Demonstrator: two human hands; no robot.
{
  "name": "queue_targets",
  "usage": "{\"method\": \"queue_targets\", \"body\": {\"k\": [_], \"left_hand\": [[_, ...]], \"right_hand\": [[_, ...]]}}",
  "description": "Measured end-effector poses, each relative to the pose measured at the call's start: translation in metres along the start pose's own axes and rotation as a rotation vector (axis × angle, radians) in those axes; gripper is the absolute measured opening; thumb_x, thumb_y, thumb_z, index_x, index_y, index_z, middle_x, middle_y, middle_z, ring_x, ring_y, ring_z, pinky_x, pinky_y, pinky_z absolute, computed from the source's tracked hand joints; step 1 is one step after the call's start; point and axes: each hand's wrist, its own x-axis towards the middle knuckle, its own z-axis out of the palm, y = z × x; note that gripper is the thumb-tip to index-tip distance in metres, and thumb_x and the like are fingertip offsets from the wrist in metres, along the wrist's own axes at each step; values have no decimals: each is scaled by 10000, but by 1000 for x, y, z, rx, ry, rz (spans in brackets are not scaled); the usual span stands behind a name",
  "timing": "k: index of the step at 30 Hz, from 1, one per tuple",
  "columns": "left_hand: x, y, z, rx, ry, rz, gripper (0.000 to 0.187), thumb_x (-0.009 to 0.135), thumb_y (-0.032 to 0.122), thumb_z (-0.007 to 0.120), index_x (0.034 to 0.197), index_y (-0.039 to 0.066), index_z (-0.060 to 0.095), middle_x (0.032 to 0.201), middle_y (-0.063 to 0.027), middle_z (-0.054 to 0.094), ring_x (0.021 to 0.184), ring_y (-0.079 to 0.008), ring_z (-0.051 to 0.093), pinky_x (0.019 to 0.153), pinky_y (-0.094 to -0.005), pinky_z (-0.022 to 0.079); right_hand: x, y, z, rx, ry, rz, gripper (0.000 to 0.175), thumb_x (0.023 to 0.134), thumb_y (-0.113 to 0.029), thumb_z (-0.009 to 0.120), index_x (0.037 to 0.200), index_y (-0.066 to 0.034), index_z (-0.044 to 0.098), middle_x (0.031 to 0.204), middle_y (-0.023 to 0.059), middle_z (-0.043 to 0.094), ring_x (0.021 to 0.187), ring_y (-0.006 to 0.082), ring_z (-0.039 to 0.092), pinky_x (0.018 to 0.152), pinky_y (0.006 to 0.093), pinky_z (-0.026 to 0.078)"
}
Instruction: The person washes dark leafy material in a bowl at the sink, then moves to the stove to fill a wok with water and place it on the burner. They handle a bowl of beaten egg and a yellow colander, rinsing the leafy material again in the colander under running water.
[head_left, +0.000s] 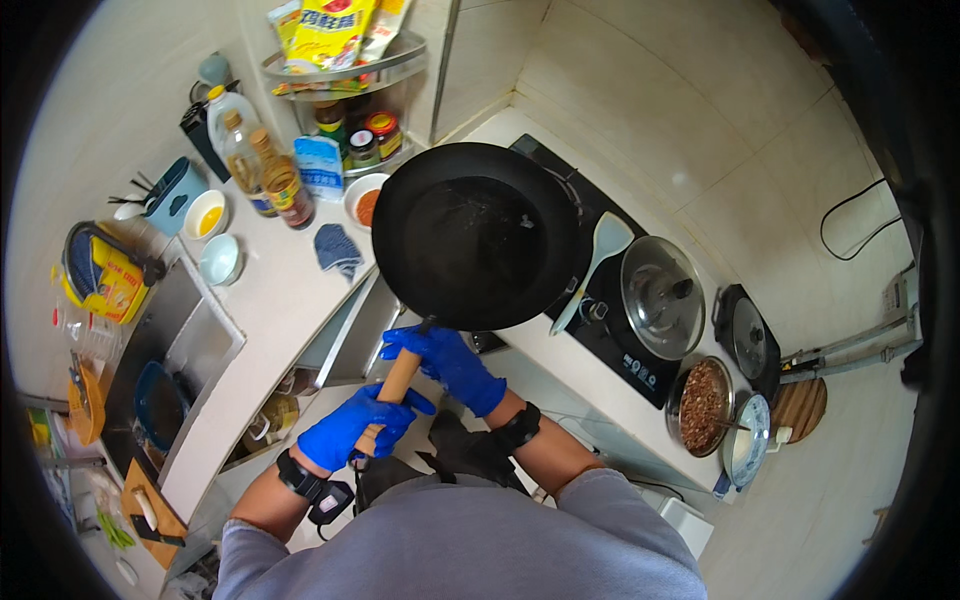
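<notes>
A black wok (480, 232) with a wooden handle (400, 375) is held up between the counter and the gas hob. My left hand (360, 424), in a blue glove, grips the lower part of the handle. Closer to the pan, my right hand (450, 364), gloved the same, is closed around the handle's upper end. The wok's inside looks dark and shiny, with a small pale spot. Beyond its right rim, a pale blue spatula (596, 262) lies on the black cooktop (622, 341), beside a glass lid (662, 298). The wok hides part of the cooktop.
On the counter (262, 315) stand oil and sauce bottles (281, 184), small bowls (221, 259) and a blue cloth (337, 249). The sink (202, 345) is at left, a cutting board with a knife (154, 517) below it. Right of the hob are a bowl of minced food (701, 409) and a patterned bowl (750, 442).
</notes>
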Motion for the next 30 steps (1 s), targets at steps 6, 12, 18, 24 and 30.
{"method": "queue_targets", "body": {"k": [6, 12, 18, 24, 30], "left_hand": [[108, 44, 34, 45, -82, 9, 358, 883, 158, 623, 1194, -10, 569, 663, 35, 536, 491, -33, 498, 430, -158, 384], [175, 79, 52, 58, -101, 11, 344, 891, 208, 628, 1171, 10, 587, 673, 31, 545, 498, -42, 505, 439, -157, 396], [216, 96, 56, 108, -72, -11, 330, 855, 206, 678, 1116, 20, 599, 670, 11, 547, 504, -63, 515, 431, -182, 409], [235, 107, 54, 152, -43, -24, 258, 834, 223, 709, 985, 50, 592, 676, -3, 558, 522, -83, 540, 438, -194, 430], [234, 111, 58, 158, 0, -15, 285, 864, 261, 670, 1040, 52, 587, 677, 6, 553, 524, -64, 535, 453, -167, 428]], "right_hand": [[22, -34, -112, -15, 71, -36, 458, 906, -370, 573, 1170, 3, 609, 1132, 134, 641, 1032, 219, 627, 856, 312, 512], [41, -63, -171, 32, 206, -22, 408, 907, -332, 571, 1160, -17, 628, 1124, 122, 650, 1039, 221, 629, 904, 332, 477], [54, -78, -194, 119, 247, -29, 388, 913, -325, 571, 1129, -10, 642, 1093, 139, 658, 1032, 229, 628, 874, 323, 507], [58, -91, -205, 174, 274, 23, 343, 921, -288, 572, 1109, -10, 643, 1038, 139, 664, 951, 212, 635, 849, 312, 512], [50, -61, -237, 155, 323, 2, 417, 958, -365, 521, 1154, -11, 619, 1071, 115, 659, 948, 202, 631, 815, 328, 526]]}}
